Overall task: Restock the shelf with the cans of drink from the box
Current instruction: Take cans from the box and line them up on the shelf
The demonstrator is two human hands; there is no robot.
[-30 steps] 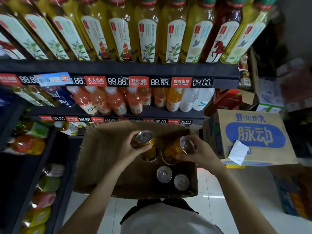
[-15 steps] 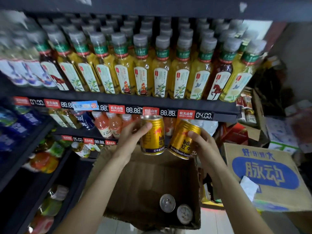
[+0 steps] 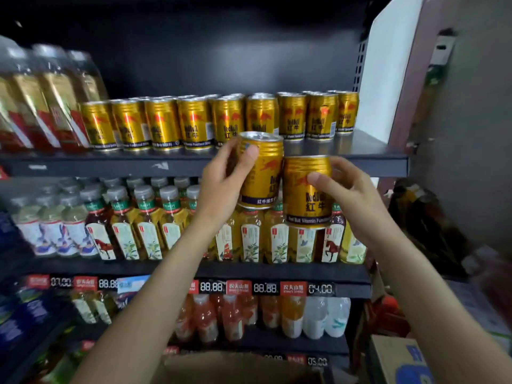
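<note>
While both arms are raised before the top shelf (image 3: 346, 163), each hand grips one gold can. The left hand (image 3: 221, 187) has its fingers curled round the left can (image 3: 261, 173), thumb pressed on the upper front; this can tilts slightly, its rim above the shelf edge. The right hand (image 3: 352, 198) wraps the right can (image 3: 306, 192), thumb across its front, can upright and below the shelf edge. The two cans touch or nearly touch. Beyond the fingertips stands the row of shelved cans (image 3: 194, 121). The box (image 3: 235, 368) lies below the forearms.
</note>
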